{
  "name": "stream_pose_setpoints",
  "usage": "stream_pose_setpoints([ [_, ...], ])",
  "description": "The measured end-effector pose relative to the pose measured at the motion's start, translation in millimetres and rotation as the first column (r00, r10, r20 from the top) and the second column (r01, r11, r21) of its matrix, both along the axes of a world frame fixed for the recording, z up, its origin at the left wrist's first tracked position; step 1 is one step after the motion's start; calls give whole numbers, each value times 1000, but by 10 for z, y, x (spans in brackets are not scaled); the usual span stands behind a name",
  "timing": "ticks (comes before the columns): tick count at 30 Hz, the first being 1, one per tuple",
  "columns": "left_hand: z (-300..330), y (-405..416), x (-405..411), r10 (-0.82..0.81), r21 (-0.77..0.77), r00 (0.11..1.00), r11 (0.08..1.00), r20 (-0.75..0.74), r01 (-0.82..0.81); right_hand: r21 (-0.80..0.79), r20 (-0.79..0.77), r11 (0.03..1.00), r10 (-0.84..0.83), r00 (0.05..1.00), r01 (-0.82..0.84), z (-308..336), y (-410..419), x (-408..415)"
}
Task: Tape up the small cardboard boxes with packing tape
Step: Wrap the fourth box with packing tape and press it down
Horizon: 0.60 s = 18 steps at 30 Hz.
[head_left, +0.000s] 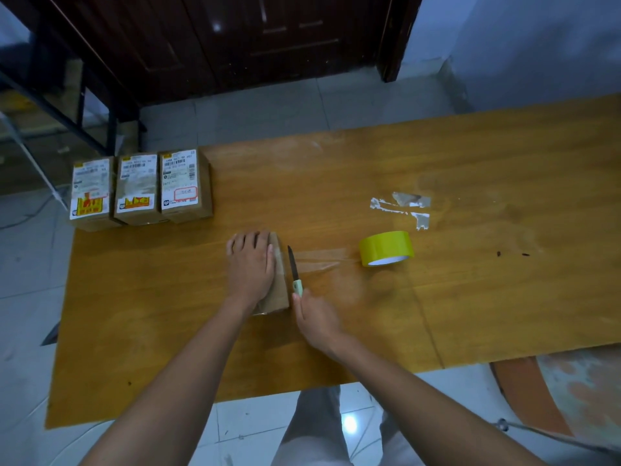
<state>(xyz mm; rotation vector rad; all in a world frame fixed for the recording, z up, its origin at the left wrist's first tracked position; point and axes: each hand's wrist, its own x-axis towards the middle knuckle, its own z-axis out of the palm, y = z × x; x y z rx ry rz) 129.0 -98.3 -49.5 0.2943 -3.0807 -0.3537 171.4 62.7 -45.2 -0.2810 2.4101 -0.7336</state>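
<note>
- Head view, going left to right across the wooden table (470,297).
- Far left edge: three small cardboard boxes in a row, first box (90,193), second box (137,189), third box (185,185), touching side by side, each with a printed shipping label on top; first one partly hanging off the table edge, looks like.
- Middle, nearer the body: fourth box (277,290), plain brown, lying flat, mostly covered by the left hand (250,264). Fingers straight and together, palm pressing down on the top, not curled round anything.
- Just right of that box: small knife (294,269), dark blade pointing away from the body, pale green handle at the near end. Blade sitting right along the box's right edge, on the tape.
- Right hand (314,319) gripping the knife handle, fingers wrapped round it; a bit motion-blurred, so can't make out the exact grip.
- Clear strip of tape (322,258) stretched from the box over to the roll, wrinkly and low over the tabletop.
- Right of that: yellow tape roll (385,247), standing on its edge, well apart from the box.
- Behind the roll: torn tape scraps (403,205) stuck flat to the table.
- Beyond the table: tiled floor (268,105) and a dark wooden door (235,38).
</note>
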Motion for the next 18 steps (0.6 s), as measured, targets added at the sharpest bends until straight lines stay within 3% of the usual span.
stream_pose_setpoints([
  [18, -6, 15, -1, 6, 25, 1000, 1000, 14, -6, 155, -21, 983, 102, 995, -98, -41, -60, -91],
])
